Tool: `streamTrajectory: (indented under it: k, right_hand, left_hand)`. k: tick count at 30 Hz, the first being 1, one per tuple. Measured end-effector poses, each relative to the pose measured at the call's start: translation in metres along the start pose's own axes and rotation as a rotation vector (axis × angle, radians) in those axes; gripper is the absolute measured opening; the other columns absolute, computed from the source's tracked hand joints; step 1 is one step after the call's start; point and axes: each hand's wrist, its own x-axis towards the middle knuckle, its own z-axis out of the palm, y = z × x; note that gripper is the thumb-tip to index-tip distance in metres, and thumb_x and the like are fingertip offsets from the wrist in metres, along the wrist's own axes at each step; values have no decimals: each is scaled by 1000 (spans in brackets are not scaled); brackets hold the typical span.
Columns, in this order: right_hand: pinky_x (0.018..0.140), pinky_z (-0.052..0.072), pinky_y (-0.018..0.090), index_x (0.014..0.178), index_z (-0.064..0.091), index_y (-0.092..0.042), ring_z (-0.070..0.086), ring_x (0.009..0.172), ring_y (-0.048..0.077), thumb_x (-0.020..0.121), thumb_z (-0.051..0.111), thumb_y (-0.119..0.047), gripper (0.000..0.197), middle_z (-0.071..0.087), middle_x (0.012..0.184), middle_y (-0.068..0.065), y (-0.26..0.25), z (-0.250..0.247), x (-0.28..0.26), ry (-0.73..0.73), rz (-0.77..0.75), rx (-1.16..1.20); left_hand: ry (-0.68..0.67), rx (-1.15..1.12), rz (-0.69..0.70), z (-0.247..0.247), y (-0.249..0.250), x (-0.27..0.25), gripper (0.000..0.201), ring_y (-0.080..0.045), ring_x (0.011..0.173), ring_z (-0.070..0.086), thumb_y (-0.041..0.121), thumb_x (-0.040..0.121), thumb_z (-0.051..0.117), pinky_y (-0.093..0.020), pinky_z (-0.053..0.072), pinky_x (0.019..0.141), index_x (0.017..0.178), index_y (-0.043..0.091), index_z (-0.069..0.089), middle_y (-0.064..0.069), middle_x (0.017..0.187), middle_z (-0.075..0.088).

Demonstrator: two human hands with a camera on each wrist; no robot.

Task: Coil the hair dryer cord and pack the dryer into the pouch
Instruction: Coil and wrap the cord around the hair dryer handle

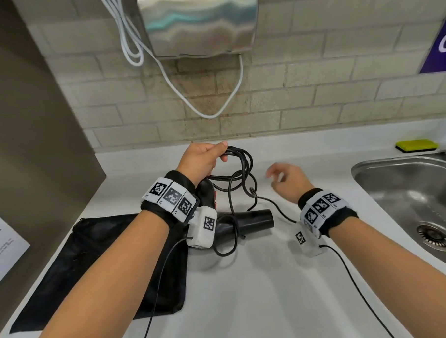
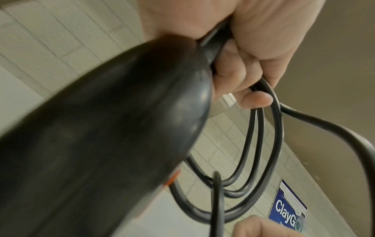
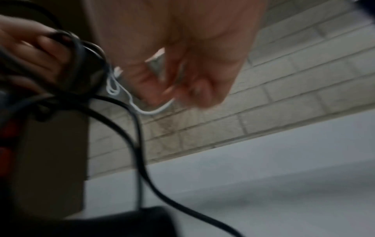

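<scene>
Cord (image 1: pixel 238 165) loops in left hand (image 1: pixel 202 159) grip; right hand (image 1: pixel 289 181) free.

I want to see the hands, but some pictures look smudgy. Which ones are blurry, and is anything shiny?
Head view: mostly sharp; only the right hand is smeared by motion, and the steel hand dryer on the wall shows bright glare. Left wrist view: the hair dryer is close and soft, the cord loops clearer. Right wrist view: dim and blurred all over.
</scene>
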Motion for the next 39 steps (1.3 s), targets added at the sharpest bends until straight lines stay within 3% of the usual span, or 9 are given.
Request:
streamTrajectory:
  k: [4, 7, 10, 14, 22, 26, 30, 34, 39]
  right_hand:
    - [69, 38, 3, 123, 55, -22, 52, 91, 18, 88, 45, 5, 45, 49, 112, -9, -7, 24, -7, -411, -101, -14]
    - [83, 36, 19, 109, 58, -16, 52, 94, 18, 93, 44, -5, 24, 56, 106, -2, 1, 30, -7, -367, -100, 0]
    - [82, 37, 25, 92, 50, -17, 51, 86, 20, 93, 43, -5, 13, 61, 90, 8, 13, 25, -3, -288, -27, 33]
    - [61, 42, 25, 92, 50, -16, 44, 64, 16, 95, 39, -10, 13, 43, 66, -2, 29, 10, -4, -164, 51, 57]
    - [34, 24, 12, 83, 52, -14, 26, 46, 11, 96, 35, -9, 22, 31, 56, -2, 18, -3, -7, -141, 94, 138]
    - [48, 27, 23, 79, 53, -22, 30, 52, 12, 97, 31, -10, 31, 33, 63, -2, -8, 4, -11, -265, 72, 344]
    - [59, 44, 24, 87, 44, -23, 47, 63, 14, 94, 44, -14, 12, 49, 77, -2, -32, 13, -12, -194, -69, 270]
    - [51, 41, 28, 116, 36, -16, 44, 58, 18, 89, 40, 2, 33, 49, 86, 6, -42, 22, -4, -171, 7, 190]
    - [46, 42, 24, 115, 31, -12, 53, 68, 24, 82, 35, 13, 42, 52, 113, 16, -47, 33, 4, -119, 90, 266]
  left_hand:
    - [16, 7, -6, 4, 1, 1, 43, -8, 35, 19, 31, 92, 56, -22, 19, 42, 51, 18, 58, 8, 36, 25]
    - [26, 14, -9, 3, 1, 2, 44, -9, 35, 19, 32, 92, 56, -24, 19, 44, 49, 20, 58, 8, 36, 25]
    - [34, 13, -14, 2, 1, 2, 44, -8, 35, 19, 32, 92, 56, -25, 20, 45, 49, 20, 58, 9, 36, 25]
    - [46, 47, -20, 0, 1, 3, 42, -6, 34, 20, 33, 92, 56, -21, 21, 42, 53, 18, 57, 11, 35, 25]
    - [46, 73, 3, 8, 2, 7, 40, -5, 31, 22, 36, 92, 55, -21, 24, 44, 56, 18, 57, 13, 34, 26]
    - [48, 55, -4, 7, 1, 8, 40, -5, 32, 21, 37, 92, 55, -23, 23, 45, 56, 17, 57, 13, 34, 26]
    - [32, 74, 11, 8, 1, 7, 40, -5, 32, 24, 36, 92, 55, -24, 24, 46, 56, 17, 58, 13, 34, 26]
    - [20, 59, 17, 9, 1, 7, 40, -5, 32, 23, 35, 93, 54, -25, 23, 46, 56, 17, 58, 12, 34, 26]
    - [-8, 38, 21, 10, 1, 5, 41, -5, 33, 22, 33, 94, 53, -23, 23, 44, 56, 17, 58, 11, 36, 25]
